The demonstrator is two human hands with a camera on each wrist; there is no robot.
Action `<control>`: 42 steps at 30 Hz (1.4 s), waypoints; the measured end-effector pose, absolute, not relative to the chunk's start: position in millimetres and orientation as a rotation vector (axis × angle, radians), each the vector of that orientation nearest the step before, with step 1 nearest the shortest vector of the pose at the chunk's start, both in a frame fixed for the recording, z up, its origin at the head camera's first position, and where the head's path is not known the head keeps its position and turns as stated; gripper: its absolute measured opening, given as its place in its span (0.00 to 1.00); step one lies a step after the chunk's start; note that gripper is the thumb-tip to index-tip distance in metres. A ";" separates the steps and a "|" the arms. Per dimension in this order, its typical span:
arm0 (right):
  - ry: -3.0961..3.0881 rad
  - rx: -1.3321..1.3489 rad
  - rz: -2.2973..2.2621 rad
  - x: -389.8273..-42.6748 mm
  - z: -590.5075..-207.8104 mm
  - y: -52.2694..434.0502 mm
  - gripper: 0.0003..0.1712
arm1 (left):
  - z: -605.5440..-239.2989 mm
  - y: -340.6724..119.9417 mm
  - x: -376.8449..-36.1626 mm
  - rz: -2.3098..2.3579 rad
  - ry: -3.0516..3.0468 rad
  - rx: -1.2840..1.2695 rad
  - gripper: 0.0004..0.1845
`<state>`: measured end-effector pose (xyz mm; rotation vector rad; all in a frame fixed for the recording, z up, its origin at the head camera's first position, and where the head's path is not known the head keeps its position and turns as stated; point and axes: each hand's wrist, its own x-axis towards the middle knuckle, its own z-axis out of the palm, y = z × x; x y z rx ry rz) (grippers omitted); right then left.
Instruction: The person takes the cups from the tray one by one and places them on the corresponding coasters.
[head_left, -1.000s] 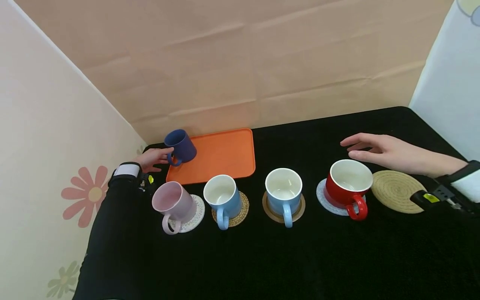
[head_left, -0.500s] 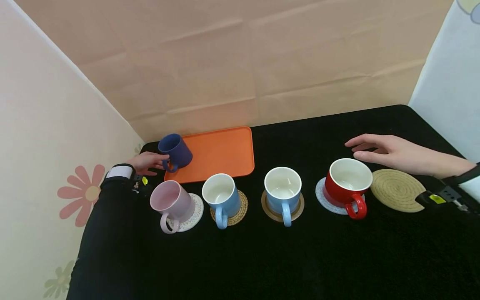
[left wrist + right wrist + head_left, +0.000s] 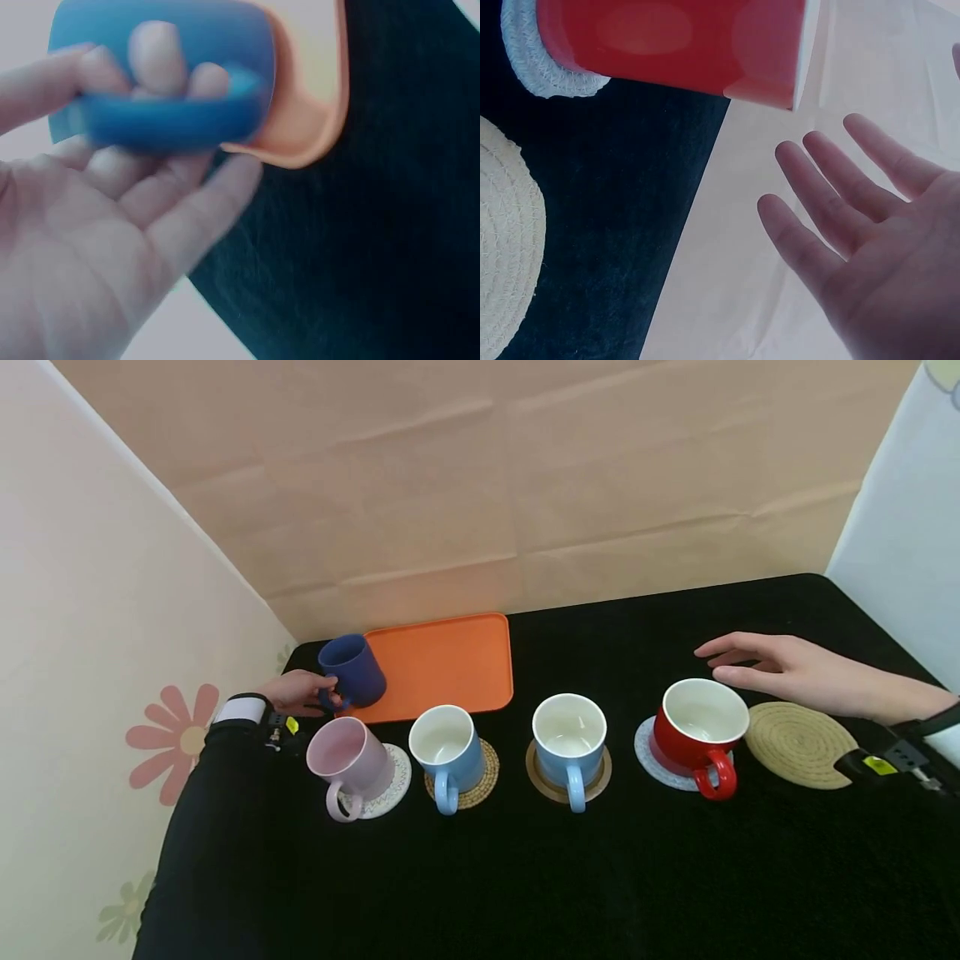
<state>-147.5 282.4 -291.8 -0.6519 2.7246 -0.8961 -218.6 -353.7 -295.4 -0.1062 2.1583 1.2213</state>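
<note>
My left hand point(image 3: 300, 691) holds the dark blue mug point(image 3: 362, 672) by its handle, at the left end of the orange tray point(image 3: 450, 664). In the left wrist view, fingertips pass through the handle point(image 3: 165, 124) from below, with the thumb beside it. Whether the mug's base touches the tray is hidden. My right hand point(image 3: 795, 668) hovers with its fingers extended behind the red mug point(image 3: 686, 739), touching nothing. In the right wrist view the fingers point(image 3: 802, 240) are spread apart, clear of that mug.
Along the black table stand a pink mug point(image 3: 358, 764) on a white coaster point(image 3: 393, 785) and two light blue mugs, left point(image 3: 457, 764) and right point(image 3: 566, 760), on brown coasters. The red mug sits on a pale coaster point(image 3: 643, 747). A round woven mat point(image 3: 798, 747) lies right of it.
The dark blue mug has shifted slightly left and nearer along the tray with my left hand, whose fingers now close round its handle. My right hand has barely moved.
</note>
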 end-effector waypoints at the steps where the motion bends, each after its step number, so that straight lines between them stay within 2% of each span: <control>1: 2.723 -0.652 -0.897 -147.7 -291.9 282.3 0.23 | -296.6 -353.6 -219.1 1.290 2.107 -0.124 0.20; 6: 2.742 -0.639 -0.876 -148.3 -291.0 283.0 0.22 | -298.2 -353.0 -221.3 1.499 1.942 -0.170 0.21; 13: 2.748 -0.637 -0.876 -149.2 -289.2 283.6 0.22 | -291.4 -351.7 -220.4 1.507 1.979 -0.165 0.22; 23: 2.784 -0.631 -0.864 -149.1 -285.4 283.8 0.22 | -265.9 -335.9 -206.2 1.607 2.202 0.003 0.21; 31: 2.771 -0.694 -0.913 -153.3 -280.7 273.6 0.24 | -237.0 -287.6 -203.5 1.689 2.263 0.095 0.18; 42: 2.719 -0.723 -0.955 -155.0 -273.2 257.4 0.28 | -233.6 -197.9 -188.6 1.664 2.256 0.279 0.19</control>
